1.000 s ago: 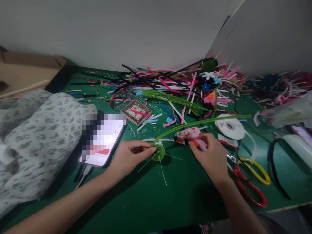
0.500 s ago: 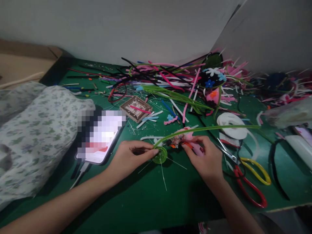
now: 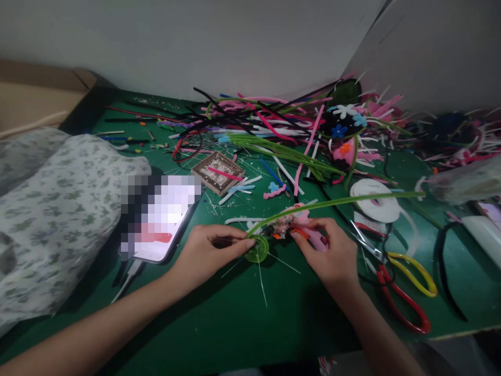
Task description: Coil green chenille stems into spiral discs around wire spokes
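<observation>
A green pipe cleaner is wound into a flat coil (image 3: 257, 249) on the green table (image 3: 250, 318); its free tail (image 3: 344, 201) runs up and to the right. My left hand (image 3: 209, 250) pinches the coil at its left edge. My right hand (image 3: 332, 253) grips a pink glue gun (image 3: 299, 224), whose tip points left toward the coil. Thin glue strands lie about the coil.
A phone (image 3: 158, 222) lies left of my hands beside floral cloth (image 3: 55, 209). Red and yellow scissors (image 3: 403, 287), a white tape roll (image 3: 376, 201) and a black headband (image 3: 450, 282) lie to the right. Behind are several pipe cleaners (image 3: 274, 125) and a small square frame (image 3: 218, 173).
My right hand and the glue gun have slid left, closer to the coil. The green tail has swung slightly. My left hand stays on the coil.
</observation>
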Available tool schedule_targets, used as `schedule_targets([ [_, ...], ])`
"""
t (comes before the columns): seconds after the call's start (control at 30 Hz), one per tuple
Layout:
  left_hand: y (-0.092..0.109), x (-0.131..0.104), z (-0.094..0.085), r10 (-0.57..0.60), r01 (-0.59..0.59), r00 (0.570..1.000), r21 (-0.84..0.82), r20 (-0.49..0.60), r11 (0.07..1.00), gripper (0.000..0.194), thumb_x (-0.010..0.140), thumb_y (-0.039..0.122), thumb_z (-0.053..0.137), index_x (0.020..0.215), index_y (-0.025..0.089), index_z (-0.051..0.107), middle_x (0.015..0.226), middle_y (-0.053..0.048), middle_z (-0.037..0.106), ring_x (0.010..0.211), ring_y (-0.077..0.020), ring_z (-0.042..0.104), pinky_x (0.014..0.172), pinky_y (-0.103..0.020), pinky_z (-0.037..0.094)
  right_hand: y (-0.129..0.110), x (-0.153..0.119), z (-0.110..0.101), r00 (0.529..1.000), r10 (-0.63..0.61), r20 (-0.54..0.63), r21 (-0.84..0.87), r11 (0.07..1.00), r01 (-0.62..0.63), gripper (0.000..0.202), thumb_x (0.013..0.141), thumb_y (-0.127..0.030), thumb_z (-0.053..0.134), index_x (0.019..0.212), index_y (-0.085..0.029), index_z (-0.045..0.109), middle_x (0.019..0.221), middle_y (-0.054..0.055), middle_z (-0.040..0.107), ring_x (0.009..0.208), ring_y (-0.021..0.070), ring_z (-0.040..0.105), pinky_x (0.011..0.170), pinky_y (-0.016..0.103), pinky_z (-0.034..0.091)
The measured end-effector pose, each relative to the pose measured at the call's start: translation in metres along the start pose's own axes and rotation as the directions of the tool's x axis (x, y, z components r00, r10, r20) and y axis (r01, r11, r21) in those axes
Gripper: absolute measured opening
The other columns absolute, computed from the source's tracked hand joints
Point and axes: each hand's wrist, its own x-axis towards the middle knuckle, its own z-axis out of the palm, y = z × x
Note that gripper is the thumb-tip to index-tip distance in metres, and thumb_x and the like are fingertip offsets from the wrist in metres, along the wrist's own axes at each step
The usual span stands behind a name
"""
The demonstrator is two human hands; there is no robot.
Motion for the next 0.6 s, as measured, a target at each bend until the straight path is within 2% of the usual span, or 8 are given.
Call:
schedule_targets([
  [0.6, -0.0023, 0.0003, -0.0004, 0.004, -0.004, 1.000, 0.034, 0.011, 0.999, 0.018, 0.074, 0.035, 0.072, 0.074, 0.017, 0.074, 0.072, -0.003, 0.074, 0.063, -0.0145, 0.066, 0.054, -0.019, 0.049, 0.0003, -0.0010, 0.0000, 1.000, -0.014, -0.027, -0.026, 1.000, 0.013, 0.025, 0.071, -0.036, 0.072, 0.083, -0.021, 0.057, 0.081, 0.002, 0.068, 0.072, 0.0195, 0.065, 0.062, 0.028, 0.049],
])
